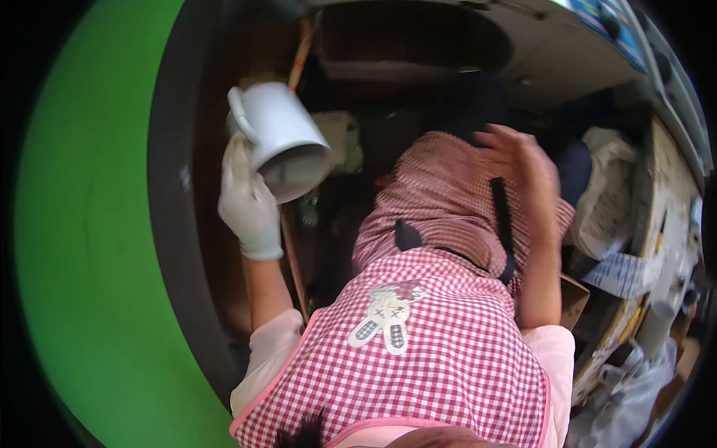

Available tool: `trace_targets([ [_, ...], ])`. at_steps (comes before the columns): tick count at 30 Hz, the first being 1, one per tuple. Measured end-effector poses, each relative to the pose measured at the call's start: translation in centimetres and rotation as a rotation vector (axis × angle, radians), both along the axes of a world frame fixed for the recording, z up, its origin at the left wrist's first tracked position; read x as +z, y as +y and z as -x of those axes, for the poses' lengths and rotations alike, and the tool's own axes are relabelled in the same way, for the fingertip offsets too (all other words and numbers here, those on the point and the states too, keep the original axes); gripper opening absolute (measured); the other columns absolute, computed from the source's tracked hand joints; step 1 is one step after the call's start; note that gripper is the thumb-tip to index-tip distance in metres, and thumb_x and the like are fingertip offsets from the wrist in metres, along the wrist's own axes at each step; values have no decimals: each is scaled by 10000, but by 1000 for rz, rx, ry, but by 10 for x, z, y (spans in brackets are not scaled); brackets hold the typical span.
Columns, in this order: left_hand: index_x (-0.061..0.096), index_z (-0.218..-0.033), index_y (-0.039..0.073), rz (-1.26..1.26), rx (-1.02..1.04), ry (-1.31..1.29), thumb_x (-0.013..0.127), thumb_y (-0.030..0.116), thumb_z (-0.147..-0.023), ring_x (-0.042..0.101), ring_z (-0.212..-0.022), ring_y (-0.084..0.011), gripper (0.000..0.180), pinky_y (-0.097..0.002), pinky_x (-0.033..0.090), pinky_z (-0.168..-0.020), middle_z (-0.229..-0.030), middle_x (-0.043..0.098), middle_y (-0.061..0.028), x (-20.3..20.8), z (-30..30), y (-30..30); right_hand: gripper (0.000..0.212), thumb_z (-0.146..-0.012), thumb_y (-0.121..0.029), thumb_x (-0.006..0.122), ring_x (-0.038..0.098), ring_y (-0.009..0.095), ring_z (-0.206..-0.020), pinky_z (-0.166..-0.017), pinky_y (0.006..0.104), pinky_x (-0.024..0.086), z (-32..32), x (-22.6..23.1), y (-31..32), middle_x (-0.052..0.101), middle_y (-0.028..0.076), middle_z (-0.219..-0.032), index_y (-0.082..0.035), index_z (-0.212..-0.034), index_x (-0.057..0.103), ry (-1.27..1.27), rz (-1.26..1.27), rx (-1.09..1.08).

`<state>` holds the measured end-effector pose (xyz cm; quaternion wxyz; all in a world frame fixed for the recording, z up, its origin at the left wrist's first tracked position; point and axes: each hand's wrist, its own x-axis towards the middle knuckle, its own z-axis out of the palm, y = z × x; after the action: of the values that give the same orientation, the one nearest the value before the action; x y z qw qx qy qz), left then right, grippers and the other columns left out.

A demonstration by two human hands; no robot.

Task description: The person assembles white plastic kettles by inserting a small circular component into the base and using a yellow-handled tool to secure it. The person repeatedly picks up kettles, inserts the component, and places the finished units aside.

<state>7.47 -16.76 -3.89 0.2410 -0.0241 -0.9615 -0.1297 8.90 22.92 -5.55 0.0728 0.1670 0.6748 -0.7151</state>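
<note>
Red-checked apron (pixel 441 351) nearest. Gloved left hand (pixel 249 205) grips white enamel mug (pixel 280 134), tilted mouth-down. Bare right hand (pixel 523 160) blurred, fingers spread, holding nothing.

A: How is the light?
B: Soft daylight, brightest at the top right; the middle sits in deep shadow.
A: And sharpness?
B: The right hand (pixel 523 160) is smeared by motion blur. Straight edges bow near the black fisheye rim.

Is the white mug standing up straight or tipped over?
Tipped. The white mug leans in the gloved left hand, its open mouth facing down and sideways, handle up.
</note>
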Motion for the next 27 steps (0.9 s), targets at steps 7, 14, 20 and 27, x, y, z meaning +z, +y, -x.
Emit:
trace_targets([
  [7, 558, -1409, -49, -728, -991, -450, 503, -163, -830, 493, -1423, -370, 593, -430, 435, -1138, -1523, 501, -242, 20, -6, 140, 830, -1027, -713, 372, 587, 263, -1323, -1130, 443, 462, 0, -41, 4, 598, 147, -1446, -54, -1521, 477, 118, 905, -95],
  [14, 539, -1424, -17, -1259, -909, -1067, 741, 412, -884, 559, -1324, -252, 718, -408, 401, -1156, -1457, 576, -162, 47, 77, 206, 668, -1031, -403, 615, 532, 214, -1349, -1177, 359, 369, -26, -14, 48, 592, 101, -1456, -14, -1548, 449, 235, 399, 260],
  [20, 691, -1037, -28, -1110, -845, -1218, 664, 127, -748, 601, -1219, -237, 329, -359, 441, -1062, -1355, 631, -176, 54, 68, 216, 320, -1035, -339, 615, 683, 208, -1010, -908, 346, 541, -68, 20, 261, 736, 89, -1091, -53, -1121, 731, 391, -1035, -442],
  [27, 743, -990, -52, -1010, -1112, -460, 874, 353, -765, 645, -1210, -455, 481, -528, 519, -1023, -1352, 587, -370, 106, 82, 198, 323, -941, -288, 561, 636, 489, -956, -863, 565, 505, -103, 3, 504, 660, 291, -1013, 26, -966, 635, -362, -1772, -297],
])
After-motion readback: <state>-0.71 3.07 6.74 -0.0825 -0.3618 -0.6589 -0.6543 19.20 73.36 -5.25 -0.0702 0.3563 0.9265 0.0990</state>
